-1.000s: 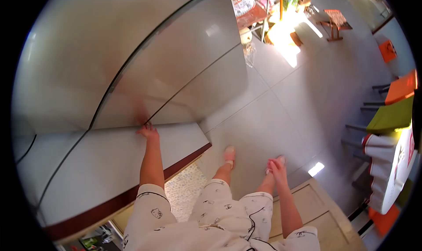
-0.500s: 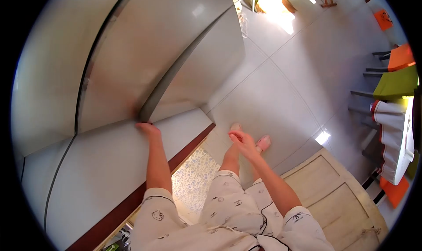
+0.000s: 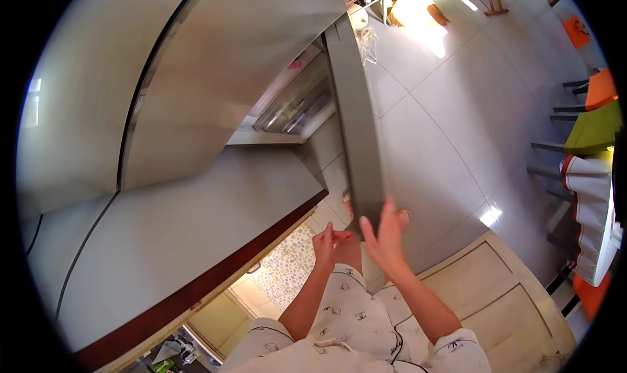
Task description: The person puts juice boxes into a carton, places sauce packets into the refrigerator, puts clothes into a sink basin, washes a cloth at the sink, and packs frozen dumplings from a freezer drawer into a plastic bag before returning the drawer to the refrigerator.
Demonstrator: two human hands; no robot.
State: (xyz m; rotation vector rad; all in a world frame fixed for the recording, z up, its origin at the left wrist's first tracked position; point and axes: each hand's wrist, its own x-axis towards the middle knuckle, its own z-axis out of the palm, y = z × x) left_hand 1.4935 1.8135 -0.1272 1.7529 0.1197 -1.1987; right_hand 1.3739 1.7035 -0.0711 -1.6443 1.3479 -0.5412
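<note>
The grey refrigerator door (image 3: 358,131) stands swung out, its long edge towards me. My right hand (image 3: 384,239) is at the door's near end, thumb on one side and fingers along the other. Just left of that end is my left hand (image 3: 330,242), fingers stretched to the right and holding nothing visible. Whether its fingertips touch the door is unclear. Behind the door, a clear drawer (image 3: 297,105) with a pale frame shows in the refrigerator's opening. What the drawer holds is too blurred to name.
A closed grey cabinet-like panel (image 3: 176,105) fills the left. Tiled floor (image 3: 431,151) lies beyond the door. On the right are chairs with orange and green seats (image 3: 591,128) beside a cloth-covered table (image 3: 588,203). A cream wooden door (image 3: 486,281) stands at lower right.
The refrigerator door has swung from slightly ajar to wide, baring the drawer inside. My left hand has moved right, off its edge; my right hand has come onto the door's end.
</note>
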